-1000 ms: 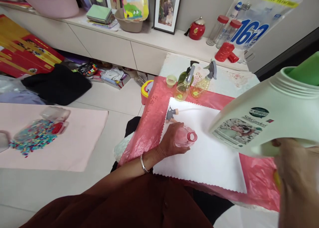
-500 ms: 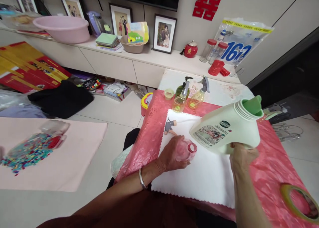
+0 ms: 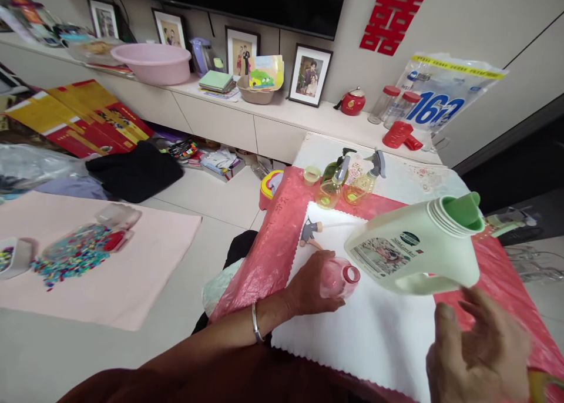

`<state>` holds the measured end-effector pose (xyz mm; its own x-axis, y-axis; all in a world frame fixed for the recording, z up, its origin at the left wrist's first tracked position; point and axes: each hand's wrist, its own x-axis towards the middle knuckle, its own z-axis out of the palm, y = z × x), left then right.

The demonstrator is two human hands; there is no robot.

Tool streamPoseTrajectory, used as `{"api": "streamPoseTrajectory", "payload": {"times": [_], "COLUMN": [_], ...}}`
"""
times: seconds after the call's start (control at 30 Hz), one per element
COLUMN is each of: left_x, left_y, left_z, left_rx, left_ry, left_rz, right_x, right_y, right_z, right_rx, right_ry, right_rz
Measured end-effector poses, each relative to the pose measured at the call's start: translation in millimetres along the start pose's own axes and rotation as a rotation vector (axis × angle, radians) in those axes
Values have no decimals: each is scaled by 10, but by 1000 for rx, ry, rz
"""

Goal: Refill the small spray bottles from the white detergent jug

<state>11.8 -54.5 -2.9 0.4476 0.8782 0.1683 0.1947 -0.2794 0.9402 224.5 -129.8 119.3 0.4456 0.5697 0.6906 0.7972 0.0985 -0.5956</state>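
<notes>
My left hand (image 3: 308, 288) is wrapped round a clear pink spray bottle (image 3: 337, 279) without its top, its mouth tipped to the right. Close by lies a grey spray head (image 3: 312, 229) with a thin tube, on a white scalloped-edged sheet (image 3: 352, 338). A large pale green detergent jug (image 3: 392, 262) stands on the right of the sheet, its cap off and a green spout showing in its mouth. My right hand (image 3: 480, 350), a little blurred, is apart from the jug's handle, below and right of it, fingers spread and holding nothing.
Behind the sheet stand two yellowish spray bottles (image 3: 328, 194), a dark green pump bottle (image 3: 337, 171) and a small cup (image 3: 311, 175) on red plastic (image 3: 251, 274). Yellow tape (image 3: 544, 385) lies at the lower right. Colourful beads (image 3: 74, 256) cover part of the left table.
My right hand has let go of the jug's handle and moved down and right, its fingers opening. My left hand still holds the pink bottle. The view has shifted slightly.
</notes>
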Motion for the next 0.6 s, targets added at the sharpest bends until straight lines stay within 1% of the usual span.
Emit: {"api": "streamPoseTrajectory", "payload": {"times": [0.03,0.1,0.13,0.2,0.23,0.27,0.3,0.33,0.4,0.47,0.53,0.6], "left_x": [2,2,4,14,23,32,40,47,53,54,56,61], "left_y": [7,23,33,61,78,93,106,115,118,105,95,102], "left_z": [6,10,6,-13,-25,-38,-49,-56,-57,-47,-39,-45], "left_rx": [0,-8,-13,-24,-29,-31,-31,-31,-32,-32,-30,-34], "left_ry": [-3,-10,-14,-19,-22,-29,-36,-41,-39,-35,-48,-58], "left_rz": [-20,-53,-62,-60,-45,-25,-5,7,-3,-33,-29,11], "right_x": [31,159,249,446,539,620,685,732,769,746,689,625], "right_y": [-170,-469,-585,-740,-784,-814,-835,-851,-871,-871,-840,-783], "right_z": [15,128,229,515,691,879,1072,1262,1603,1863,2034,2135], "right_rx": [48,121,162,193,131,-5,-213,-426,-531,-592,-639,-669], "right_ry": [-98,-417,-537,-773,-864,-976,-1156,-1308,-1414,-1493,-1552,-1595], "right_rz": [-100,-240,-312,-407,-419,-415,-417,-429,-456,-491,-521,-541]}}
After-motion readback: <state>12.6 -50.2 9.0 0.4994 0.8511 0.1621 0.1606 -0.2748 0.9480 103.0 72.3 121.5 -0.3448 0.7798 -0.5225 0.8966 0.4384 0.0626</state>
